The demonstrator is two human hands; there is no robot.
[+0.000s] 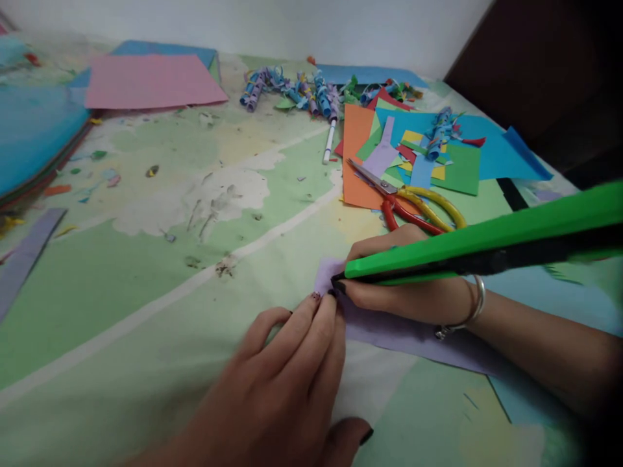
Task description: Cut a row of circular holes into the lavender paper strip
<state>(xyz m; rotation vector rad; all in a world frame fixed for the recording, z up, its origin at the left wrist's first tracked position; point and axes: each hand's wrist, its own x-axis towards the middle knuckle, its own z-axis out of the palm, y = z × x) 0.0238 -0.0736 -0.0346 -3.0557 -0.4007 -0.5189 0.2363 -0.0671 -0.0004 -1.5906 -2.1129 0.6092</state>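
My left hand [296,363] lies palm down, its fingers stretched out and their tips pressing the near edge of a purple paper strip [384,331]. Over that strip, my right hand [384,285] is closed around a long green and black tool [467,246], held slantwise like a pen. Its front end points at the strip's left part, close to my left fingertips. Whether it is a pen or a craft knife I cannot tell. Part of the strip is hidden under my right hand and forearm. Scissors [387,188] with red and yellow handles lie just beyond my right hand.
Coloured paper pieces, an orange sheet [355,185] among them, lie beyond the scissors. Fringed paper rolls [292,91] and a white marker [329,139] are at the back. A pink sheet [150,81], blue sheets [39,130] and another purple strip [29,259] lie left.
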